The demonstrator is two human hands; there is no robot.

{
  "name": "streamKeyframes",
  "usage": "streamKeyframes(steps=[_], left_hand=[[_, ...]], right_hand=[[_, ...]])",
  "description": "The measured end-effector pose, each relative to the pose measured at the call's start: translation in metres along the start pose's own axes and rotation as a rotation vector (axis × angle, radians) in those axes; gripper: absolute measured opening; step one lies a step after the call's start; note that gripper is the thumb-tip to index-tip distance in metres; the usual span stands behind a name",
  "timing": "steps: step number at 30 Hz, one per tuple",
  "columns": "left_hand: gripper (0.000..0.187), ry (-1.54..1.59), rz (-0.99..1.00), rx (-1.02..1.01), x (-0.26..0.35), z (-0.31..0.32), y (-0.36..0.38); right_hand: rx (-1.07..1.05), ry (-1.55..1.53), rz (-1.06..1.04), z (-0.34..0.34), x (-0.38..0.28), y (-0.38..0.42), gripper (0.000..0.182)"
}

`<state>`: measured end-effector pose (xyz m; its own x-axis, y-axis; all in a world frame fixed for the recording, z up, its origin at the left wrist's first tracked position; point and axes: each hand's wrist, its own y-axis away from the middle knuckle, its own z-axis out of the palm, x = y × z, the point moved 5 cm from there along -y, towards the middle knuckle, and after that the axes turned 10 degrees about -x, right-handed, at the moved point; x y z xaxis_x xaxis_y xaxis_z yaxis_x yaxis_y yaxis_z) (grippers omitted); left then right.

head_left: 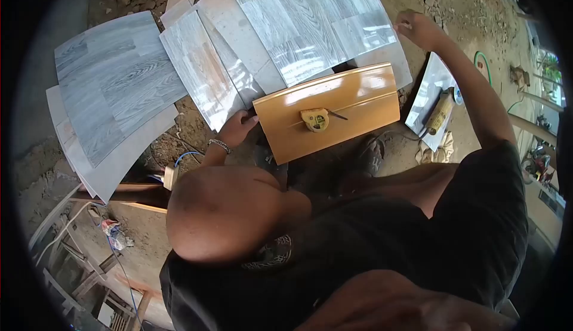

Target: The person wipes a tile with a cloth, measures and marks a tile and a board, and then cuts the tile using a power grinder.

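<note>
My left hand (236, 129), with a beaded bracelet on the wrist, is at the left edge of a glossy orange-brown board (352, 125). Its thumb and fingertips are apart, near the lower end of a cut grey tile strip (242, 80). A large grey wood-look tile (316, 21) lies beyond the board. Beside this tile's right edge is my right hand (418, 28), its fingers curled together; whether they grip anything is hidden. On the board rests a yellow tape measure (314, 120) with a dark slim piece (338, 115) sticking out at its right.
More wood-look tiles (119, 80) are stacked at the left. An angle grinder (440, 113) lies on a tile piece (425, 92) at the right, beside a crumpled cloth (439, 154). Rubble (140, 0) covers ground at the back. A green hose (484, 62) and a blue cable (188, 154) are also in view.
</note>
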<state>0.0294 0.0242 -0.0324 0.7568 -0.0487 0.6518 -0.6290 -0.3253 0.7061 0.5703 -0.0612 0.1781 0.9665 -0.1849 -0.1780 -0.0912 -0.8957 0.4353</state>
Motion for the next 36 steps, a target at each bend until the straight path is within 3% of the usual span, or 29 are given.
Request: streamKeyframes(steps=[2,3,4,5,7,9,10,13,15,16,18,19,21,24,26,27,29,31,32,34,35,36], left_hand=[[0.048,0.261,-0.034,-0.016,-0.014,0.021,0.000],[0.048,0.231,-0.038,-0.048,-0.009,0.053,0.011],[0.045,0.411,0.018,0.013,-0.008,0.058,0.014],[0.042,0.584,0.075,0.071,-0.009,0.060,0.014],[0.040,0.583,0.112,0.067,-0.021,0.070,0.004],[0.037,0.653,0.009,0.011,-0.015,0.064,0.004],[0.034,0.621,0.000,-0.024,-0.006,0.063,0.004],[0.029,0.556,-0.072,-0.241,0.008,0.083,0.011],[0.030,0.562,-0.147,-0.326,0.004,0.087,0.010],[0.030,0.562,-0.185,-0.351,0.002,0.088,0.008],[0.032,0.461,-0.188,-0.314,-0.005,0.083,-0.001],[0.033,0.391,-0.223,-0.272,-0.005,0.074,-0.003],[0.035,0.383,-0.252,-0.290,-0.004,0.047,0.004],[0.042,0.388,-0.267,-0.267,0.003,-0.013,0.023],[0.041,0.312,-0.259,-0.125,0.030,-0.060,0.047],[0.040,0.287,-0.206,-0.075,0.045,-0.084,0.059],[0.040,0.234,-0.133,0.090,0.085,-0.122,0.088],[0.038,0.199,-0.030,0.268,0.142,-0.143,0.123],[0.036,0.181,0.047,0.333,0.171,-0.151,0.143],[0.036,0.120,0.191,0.430,0.230,-0.155,0.182],[0.036,0.121,0.192,0.438,0.254,-0.150,0.199],[0.037,0.083,0.327,0.421,0.284,-0.139,0.218]], right_hand=[[-0.190,-0.228,0.222,0.010,0.003,0.080,0.034],[-0.164,-0.397,0.300,0.025,0.015,0.144,0.030],[-0.252,-0.465,0.369,0.032,0.027,0.183,0.031],[-0.224,-0.610,0.379,0.044,0.039,0.223,0.033],[-0.107,-0.798,0.703,0.051,0.042,0.303,0.035],[0.059,-1.034,0.825,0.079,0.038,0.361,0.036],[0.179,-1.229,0.775,0.119,0.057,0.397,0.042],[0.250,-1.016,0.543,0.237,0.043,0.469,0.043],[0.571,-1.094,0.735,0.351,0.049,0.494,0.067],[0.618,-1.097,0.746,0.353,0.038,0.494,0.067],[0.339,-0.887,1.548,0.379,0.015,0.518,0.098],[0.373,-0.906,1.573,0.383,0.015,0.523,0.098],[0.295,-0.759,1.683,0.401,0.011,0.529,0.120],[0.263,-0.666,1.720,0.375,0.018,0.517,0.123],[0.232,-0.673,1.691,0.377,0.048,0.502,0.125],[0.234,-0.679,1.667,0.393,0.063,0.492,0.125],[0.084,-0.815,1.625,0.447,0.091,0.472,0.097],[0.362,-0.695,1.565,0.498,0.130,0.481,0.067],[0.369,-0.732,1.506,0.469,0.125,0.494,0.048],[0.821,-0.798,1.489,0.436,0.125,0.528,0.039],[0.838,-0.808,1.546,0.421,0.132,0.553,0.042],[0.746,-0.946,1.679,0.415,0.142,0.579,0.047]])
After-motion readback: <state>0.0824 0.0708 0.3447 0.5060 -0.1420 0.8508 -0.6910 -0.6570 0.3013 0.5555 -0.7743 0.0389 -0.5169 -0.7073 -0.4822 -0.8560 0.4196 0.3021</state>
